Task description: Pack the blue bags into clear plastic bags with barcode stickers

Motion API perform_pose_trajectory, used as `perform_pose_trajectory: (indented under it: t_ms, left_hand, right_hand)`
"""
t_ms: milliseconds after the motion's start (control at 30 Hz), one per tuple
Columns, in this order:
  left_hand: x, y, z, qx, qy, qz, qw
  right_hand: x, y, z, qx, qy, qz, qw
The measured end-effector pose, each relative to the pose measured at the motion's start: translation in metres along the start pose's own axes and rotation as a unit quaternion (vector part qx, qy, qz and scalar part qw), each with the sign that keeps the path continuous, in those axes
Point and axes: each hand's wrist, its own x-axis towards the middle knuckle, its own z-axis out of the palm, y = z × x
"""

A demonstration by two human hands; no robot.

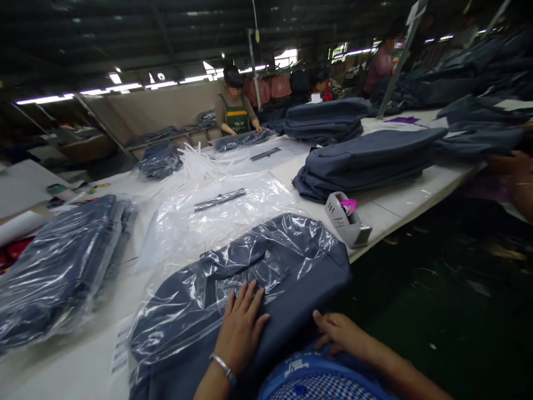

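Observation:
A dark blue-grey bag lies on the table in front of me, its upper side covered by clear plastic film. My left hand, with a silver bracelet at the wrist, rests flat on the bag and the film edge, fingers stretched out. Beside the bag's near right edge is my right hand. Its fingers are apart and loosely bent, with nothing visible in them; whether it touches the bag I cannot tell.
Film-wrapped bags lie at left, flat clear plastic bags beyond mine. A grey holder stands near the table edge, by stacked unwrapped bags. A co-worker handles a wrapped bag across the table; another person's arm shows at right.

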Motion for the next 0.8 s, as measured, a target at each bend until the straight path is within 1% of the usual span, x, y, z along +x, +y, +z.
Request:
perform_pose_trajectory:
  t_ms: [33,100,167,200,333,400,500,567,667,800]
  left_hand:
    - [0.000,0.001,0.003,0.005,-0.002,0.001,1.000]
    - [-0.002,0.002,0.007,0.014,-0.003,-0.001,1.000]
    - [-0.002,0.002,0.009,0.019,0.000,-0.003,1.000]
    - [-0.003,0.002,0.010,0.020,0.002,-0.004,1.000]
    - [-0.002,0.004,0.018,0.016,0.016,-0.010,1.000]
    - [-0.003,0.004,0.023,0.007,0.027,-0.013,1.000]
    - [-0.006,0.004,0.028,0.009,0.034,-0.013,0.999]
    - [-0.006,0.004,0.026,0.022,0.032,-0.010,0.999]
    - [-0.005,0.008,0.017,0.044,0.043,-0.024,0.998]
    - [-0.003,0.018,0.005,0.074,0.064,-0.065,0.993]
  right_hand:
    - [0.006,0.007,0.004,0.079,-0.017,0.003,0.997]
    - [0.015,0.015,0.012,0.215,-0.063,-0.020,0.974]
    - [0.021,0.019,0.017,0.293,-0.093,-0.045,0.951]
    - [0.024,0.021,0.019,0.312,-0.092,-0.042,0.945]
    - [0.038,0.030,0.021,0.336,-0.054,-0.003,0.940]
    - [0.044,0.034,0.023,0.356,-0.052,-0.013,0.933]
    - [0.046,0.035,0.028,0.393,-0.070,-0.028,0.916]
    - [0.044,0.032,0.033,0.392,-0.100,-0.040,0.914]
    - [0.040,0.022,0.041,0.384,-0.142,-0.075,0.909]
    - [0.041,0.009,0.045,0.381,-0.151,-0.104,0.906]
